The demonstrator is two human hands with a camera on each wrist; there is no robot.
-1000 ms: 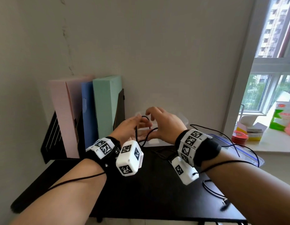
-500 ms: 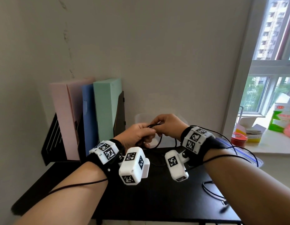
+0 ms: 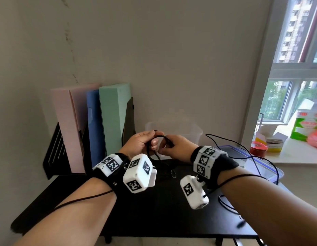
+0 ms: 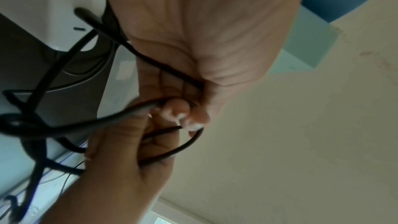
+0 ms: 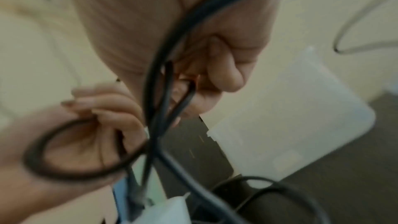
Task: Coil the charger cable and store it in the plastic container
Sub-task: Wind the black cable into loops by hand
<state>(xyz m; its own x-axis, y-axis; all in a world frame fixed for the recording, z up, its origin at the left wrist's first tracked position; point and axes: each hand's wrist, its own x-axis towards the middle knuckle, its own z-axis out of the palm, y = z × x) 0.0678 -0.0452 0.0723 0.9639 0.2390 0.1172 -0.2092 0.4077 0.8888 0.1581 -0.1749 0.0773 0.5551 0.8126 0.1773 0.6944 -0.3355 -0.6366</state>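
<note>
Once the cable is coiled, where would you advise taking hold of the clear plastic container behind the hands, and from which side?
I would grip the plastic container by its top rim, coming down from above on its right side. It stands upright and open-topped against the wall, with the green folder close on its left. Both the left hand and right hand hold the charger cable, so one must first let go.

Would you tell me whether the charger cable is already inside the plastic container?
No, the charger cable is held between the left hand and right hand, in front of the plastic container.
</note>
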